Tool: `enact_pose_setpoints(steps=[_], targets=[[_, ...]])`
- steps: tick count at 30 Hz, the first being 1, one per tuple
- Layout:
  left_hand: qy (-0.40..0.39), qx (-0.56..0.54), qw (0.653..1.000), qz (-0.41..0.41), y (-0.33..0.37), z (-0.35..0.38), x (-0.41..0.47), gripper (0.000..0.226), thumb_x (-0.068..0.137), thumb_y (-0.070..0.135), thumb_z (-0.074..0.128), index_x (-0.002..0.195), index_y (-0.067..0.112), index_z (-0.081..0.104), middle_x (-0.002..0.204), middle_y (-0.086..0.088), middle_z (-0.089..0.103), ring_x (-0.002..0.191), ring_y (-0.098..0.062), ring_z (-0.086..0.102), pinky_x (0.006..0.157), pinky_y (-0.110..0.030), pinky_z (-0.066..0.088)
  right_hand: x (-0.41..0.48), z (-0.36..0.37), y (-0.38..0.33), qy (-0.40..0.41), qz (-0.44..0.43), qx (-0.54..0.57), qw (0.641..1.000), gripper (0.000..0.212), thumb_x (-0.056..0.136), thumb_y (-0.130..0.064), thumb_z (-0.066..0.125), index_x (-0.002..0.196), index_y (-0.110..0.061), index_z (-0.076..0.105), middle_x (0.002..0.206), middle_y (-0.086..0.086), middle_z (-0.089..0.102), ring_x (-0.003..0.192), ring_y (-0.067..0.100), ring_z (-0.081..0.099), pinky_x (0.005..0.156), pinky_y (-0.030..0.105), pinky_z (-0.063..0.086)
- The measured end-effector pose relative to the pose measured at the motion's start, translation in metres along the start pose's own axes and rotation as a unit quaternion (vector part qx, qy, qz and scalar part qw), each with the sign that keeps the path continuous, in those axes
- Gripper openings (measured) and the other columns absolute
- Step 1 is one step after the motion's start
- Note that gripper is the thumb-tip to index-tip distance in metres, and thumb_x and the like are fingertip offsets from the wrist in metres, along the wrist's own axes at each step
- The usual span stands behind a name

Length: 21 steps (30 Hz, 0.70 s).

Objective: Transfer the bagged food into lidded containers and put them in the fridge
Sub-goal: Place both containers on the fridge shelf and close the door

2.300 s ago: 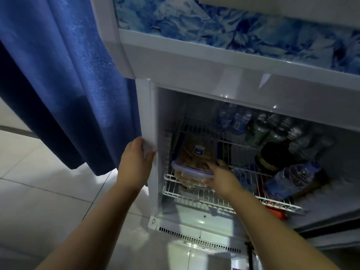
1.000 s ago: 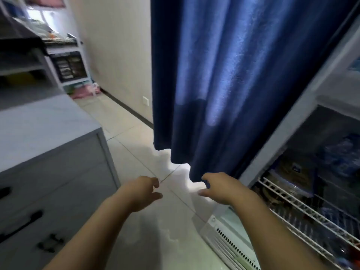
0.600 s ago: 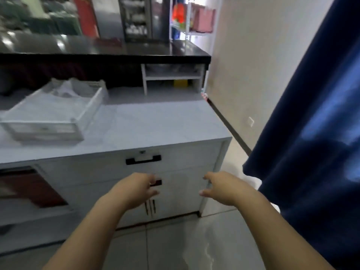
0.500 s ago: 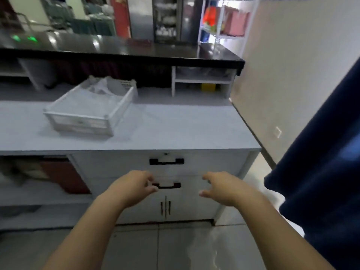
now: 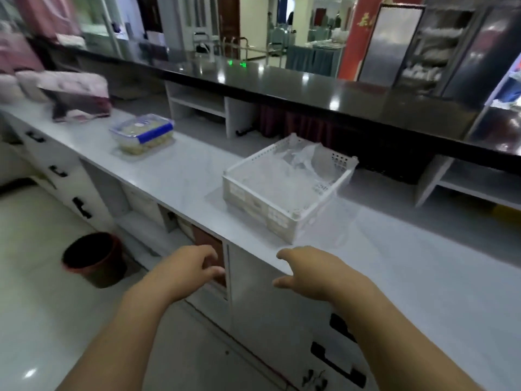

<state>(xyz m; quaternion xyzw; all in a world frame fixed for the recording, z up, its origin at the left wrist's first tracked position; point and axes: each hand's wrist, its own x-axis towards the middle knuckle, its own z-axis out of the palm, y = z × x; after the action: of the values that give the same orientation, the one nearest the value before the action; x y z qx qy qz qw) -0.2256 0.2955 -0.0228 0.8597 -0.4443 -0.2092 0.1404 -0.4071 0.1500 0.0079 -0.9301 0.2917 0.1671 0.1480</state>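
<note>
A clear lidded container [image 5: 143, 134] with blue clips and pale food inside stands on the white counter [image 5: 180, 176], far to the left. A white slatted basket [image 5: 284, 198] holding crumpled clear plastic bags [image 5: 307, 156] sits at the counter's middle. My left hand [image 5: 189, 270] hangs in front of the cabinet below the counter edge, fingers loosely curled, holding nothing. My right hand [image 5: 313, 273] hovers by the counter's front edge, just below the basket, fingers relaxed and empty. The fridge is out of view.
A dark bin with a red rim [image 5: 93, 259] stands on the tiled floor at the left. Drawers with black handles [image 5: 338, 365] run under the counter. A raised black countertop [image 5: 324, 88] spans the back, and folded pink cloth [image 5: 76, 94] lies at the far left.
My right hand let go of the container on the fridge shelf and my left left the fridge's edge. The view swung left from fridge and blue curtain to the counter; both hands are empty.
</note>
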Motion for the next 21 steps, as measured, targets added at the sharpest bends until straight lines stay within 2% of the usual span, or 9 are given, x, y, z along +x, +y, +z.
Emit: enact_pose_setpoints(steps=[4,7,12,17,21], targets=[[0.052,-0.034,0.996,-0.06,-0.04,-0.028,0.013,0.032,0.086,0.047,0.06,0.112,0.028,0.061,0.097,0.011,0.061,0.09,-0.007,0.059,0.082,-0.029,0.051,0.061,-0.029,-0.031,-0.01,-0.067,-0.032,0.997,0.059,0.091,-0.051,0.052,0.141,-0.023,0.036,0.14,0.004,0.049,0.123,0.026,0.049,0.097,0.04,0.044],[0.066,-0.055,0.991,-0.104,-0.079,-0.043,0.019,0.032,0.085,0.047,0.061,0.111,0.028,0.061,0.1,0.009,0.062,0.089,-0.006,0.059,0.083,-0.03,0.052,0.108,-0.039,-0.062,-0.024,-0.109,-0.038,0.993,0.062,0.089,-0.053,0.053,0.142,-0.024,0.036,0.143,0.002,0.046,0.127,0.024,0.046,0.101,0.041,0.042],[0.087,-0.07,0.982,-0.154,-0.15,-0.076,0.041,0.035,0.088,0.042,0.06,0.118,0.024,0.06,0.096,0.01,0.058,0.089,-0.007,0.056,0.071,-0.02,0.042,0.191,-0.052,-0.127,-0.028,-0.149,-0.05,0.987,0.06,0.089,-0.051,0.055,0.14,-0.023,0.039,0.138,0.002,0.051,0.124,0.023,0.049,0.099,0.039,0.044],[0.09,-0.053,0.979,-0.173,-0.215,-0.117,0.073,0.037,0.088,0.043,0.059,0.119,0.022,0.059,0.098,0.01,0.06,0.09,-0.008,0.057,0.08,-0.024,0.048,0.261,-0.063,-0.187,-0.039,-0.164,-0.055,0.984,0.055,0.09,-0.05,0.055,0.135,-0.022,0.043,0.132,0.001,0.054,0.121,0.021,0.049,0.097,0.038,0.044],[0.095,-0.057,0.976,-0.186,-0.248,-0.148,0.101,0.033,0.089,0.043,0.058,0.116,0.024,0.059,0.101,0.008,0.064,0.089,-0.008,0.06,0.083,-0.029,0.051,0.305,-0.075,-0.215,-0.05,-0.171,-0.047,0.983,0.059,0.09,-0.051,0.053,0.14,-0.024,0.039,0.136,-0.001,0.052,0.121,0.02,0.05,0.098,0.037,0.044]])
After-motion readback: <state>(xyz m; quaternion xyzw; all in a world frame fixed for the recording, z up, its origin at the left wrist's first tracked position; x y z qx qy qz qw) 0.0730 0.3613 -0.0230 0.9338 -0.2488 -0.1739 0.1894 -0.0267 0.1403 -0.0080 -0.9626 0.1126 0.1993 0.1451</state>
